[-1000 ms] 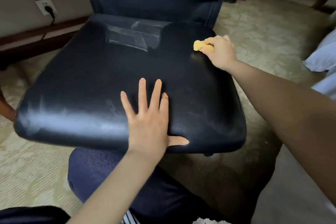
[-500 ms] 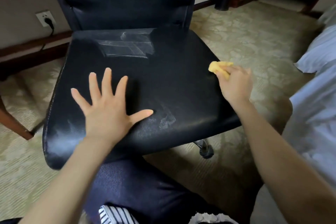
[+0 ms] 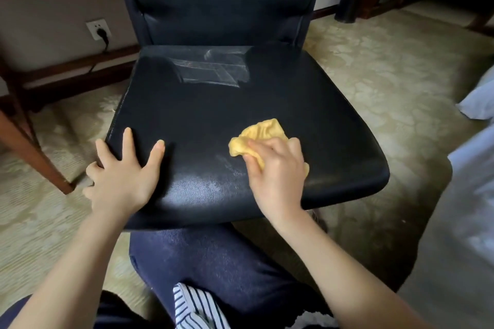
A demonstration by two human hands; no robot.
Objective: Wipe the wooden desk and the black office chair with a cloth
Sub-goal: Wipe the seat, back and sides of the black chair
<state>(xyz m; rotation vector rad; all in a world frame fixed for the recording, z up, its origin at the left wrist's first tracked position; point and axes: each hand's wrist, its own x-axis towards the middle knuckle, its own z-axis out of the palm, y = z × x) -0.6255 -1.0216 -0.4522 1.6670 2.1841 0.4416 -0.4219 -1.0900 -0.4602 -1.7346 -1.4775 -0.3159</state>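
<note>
Right hand (image 3: 278,173) gripping yellow cloth (image 3: 263,132) near front edge of black office chair seat (image 3: 213,115); left hand (image 3: 123,176) splayed, pressing front-left corner.

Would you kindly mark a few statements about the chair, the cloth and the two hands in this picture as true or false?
1. The right hand holds the yellow cloth against the chair seat. True.
2. The left hand lies in the middle of the seat. False: it rests on the seat's front left corner, fingers spread.
3. A plug sits in the wall socket. True.
4. The cloth is folded into a neat square. False: it is crumpled.
</note>
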